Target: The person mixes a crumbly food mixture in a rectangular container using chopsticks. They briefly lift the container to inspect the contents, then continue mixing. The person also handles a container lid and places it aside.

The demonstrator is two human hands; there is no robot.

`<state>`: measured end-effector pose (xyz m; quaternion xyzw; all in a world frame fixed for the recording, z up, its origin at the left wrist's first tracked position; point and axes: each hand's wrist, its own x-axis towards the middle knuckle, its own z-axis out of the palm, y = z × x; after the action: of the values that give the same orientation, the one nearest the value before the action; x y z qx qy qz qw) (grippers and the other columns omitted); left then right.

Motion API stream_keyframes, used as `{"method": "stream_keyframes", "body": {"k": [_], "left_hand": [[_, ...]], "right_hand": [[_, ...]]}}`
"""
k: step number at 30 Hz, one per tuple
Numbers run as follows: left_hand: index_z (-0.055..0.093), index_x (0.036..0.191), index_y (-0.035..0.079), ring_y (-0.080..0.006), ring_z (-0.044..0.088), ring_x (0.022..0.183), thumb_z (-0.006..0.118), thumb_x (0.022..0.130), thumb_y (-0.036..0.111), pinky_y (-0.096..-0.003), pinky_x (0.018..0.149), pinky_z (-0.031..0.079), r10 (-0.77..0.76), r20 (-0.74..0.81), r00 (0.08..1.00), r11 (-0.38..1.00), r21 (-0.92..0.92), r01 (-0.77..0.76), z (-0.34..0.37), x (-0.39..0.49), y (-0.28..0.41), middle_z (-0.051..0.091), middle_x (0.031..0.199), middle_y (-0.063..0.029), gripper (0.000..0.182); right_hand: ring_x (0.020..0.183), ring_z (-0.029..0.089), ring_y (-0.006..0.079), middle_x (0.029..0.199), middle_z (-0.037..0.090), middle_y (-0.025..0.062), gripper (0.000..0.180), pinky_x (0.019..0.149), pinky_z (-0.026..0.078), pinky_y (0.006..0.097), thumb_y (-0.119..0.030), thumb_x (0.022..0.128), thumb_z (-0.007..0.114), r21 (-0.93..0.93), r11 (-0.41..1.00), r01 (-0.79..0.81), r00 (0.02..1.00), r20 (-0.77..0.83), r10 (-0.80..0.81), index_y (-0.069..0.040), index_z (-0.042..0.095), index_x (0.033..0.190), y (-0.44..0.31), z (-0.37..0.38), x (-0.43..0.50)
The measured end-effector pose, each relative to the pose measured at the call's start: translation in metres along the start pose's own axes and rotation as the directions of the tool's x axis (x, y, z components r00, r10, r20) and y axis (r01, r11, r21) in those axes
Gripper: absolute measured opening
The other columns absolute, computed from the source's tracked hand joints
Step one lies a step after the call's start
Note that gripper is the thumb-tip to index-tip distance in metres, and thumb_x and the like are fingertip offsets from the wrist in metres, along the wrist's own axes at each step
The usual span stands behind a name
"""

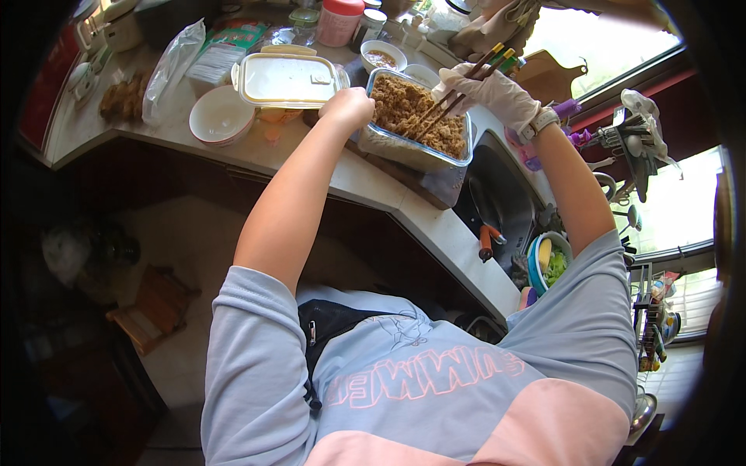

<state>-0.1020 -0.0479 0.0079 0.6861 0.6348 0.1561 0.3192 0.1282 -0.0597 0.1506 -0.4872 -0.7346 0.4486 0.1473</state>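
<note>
A rectangular glass food container (402, 145), filled with brown crumbly food (402, 105), stands on a dark board (434, 183) near the counter's edge. My bare left hand (348, 109) is closed at the container's left end, fingers against its rim; the fingertips are hidden. Over the container's far right side, my right hand (492, 93) wears a pale disposable glove. It holds a pair of dark chopsticks with yellow ends (447, 105), and their tips are down in the food. A white lid with a yellow seal (285, 78) lies just left of my left hand.
Left on the counter are a white bowl (218, 116) and a clear plastic bag (172, 76). Behind the container sits a small bowl of brown sauce (382, 56). The sink (507, 192) lies to the right, with a teal basin of greens (553, 265) beyond. A wooden stool (154, 309) stands on the floor.
</note>
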Motion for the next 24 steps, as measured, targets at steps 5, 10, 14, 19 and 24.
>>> {"method": "stream_keyframes", "body": {"k": [5,10,14,19,24], "left_hand": [[0.058,0.115,0.000,-0.0227,0.068,0.075,0.052,0.098,0.030,-0.0366,0.058,0.060,-0.044,0.121,0.992,0.968,-0.239,0.072,-0.002,0.002,-0.002,0.067,0.098,-0.0133,0.035],[0.062,0.113,0.004,-0.0200,0.065,0.079,0.054,0.096,0.028,-0.0390,0.066,0.061,-0.050,0.184,0.982,0.895,-0.427,0.125,0.000,0.007,-0.008,0.065,0.097,-0.0079,0.030],[0.063,0.109,0.004,-0.0162,0.062,0.080,0.053,0.094,0.024,-0.0409,0.075,0.059,-0.027,0.188,0.982,0.821,-0.556,0.129,0.006,0.011,-0.016,0.064,0.094,-0.0053,0.026],[0.066,0.103,-0.001,-0.0227,0.066,0.081,0.059,0.092,0.028,-0.0412,0.068,0.060,-0.011,0.191,0.982,0.753,-0.644,0.133,0.012,0.019,-0.018,0.067,0.097,-0.0122,0.032],[0.066,0.101,-0.006,-0.0260,0.070,0.075,0.062,0.092,0.025,-0.0381,0.060,0.061,-0.061,0.191,0.980,0.807,-0.568,0.161,0.008,0.020,-0.005,0.069,0.095,-0.0153,0.033]], "right_hand": [[0.079,0.069,0.0147,0.087,0.071,0.0059,0.030,0.071,0.058,0.0290,-0.035,0.096,0.061,0.013,0.995,-0.102,0.994,0.048,0.101,-0.006,0.069,0.100,0.021,0.021,0.012],[0.077,0.066,0.0161,0.086,0.069,0.0071,0.008,0.073,0.054,0.0269,-0.014,0.092,0.067,-0.459,0.730,0.506,0.862,0.263,-0.433,-0.006,0.069,0.092,0.049,0.050,-0.002],[0.089,0.068,0.0217,0.095,0.070,0.0106,0.015,0.081,0.054,0.0301,-0.006,0.088,0.067,-0.301,0.801,0.517,0.855,0.236,-0.462,-0.004,0.069,0.102,0.060,0.048,-0.016],[0.094,0.068,0.0166,0.101,0.072,0.0078,0.017,0.086,0.053,0.0284,-0.006,0.090,0.066,-0.299,0.875,0.380,0.924,0.078,-0.374,-0.005,0.069,0.107,0.070,0.058,-0.028],[0.092,0.067,0.0137,0.099,0.073,0.0047,0.014,0.085,0.055,0.0272,-0.010,0.092,0.067,-0.129,0.966,0.225,0.965,-0.107,-0.239,-0.003,0.069,0.103,0.074,0.058,-0.033]]}}
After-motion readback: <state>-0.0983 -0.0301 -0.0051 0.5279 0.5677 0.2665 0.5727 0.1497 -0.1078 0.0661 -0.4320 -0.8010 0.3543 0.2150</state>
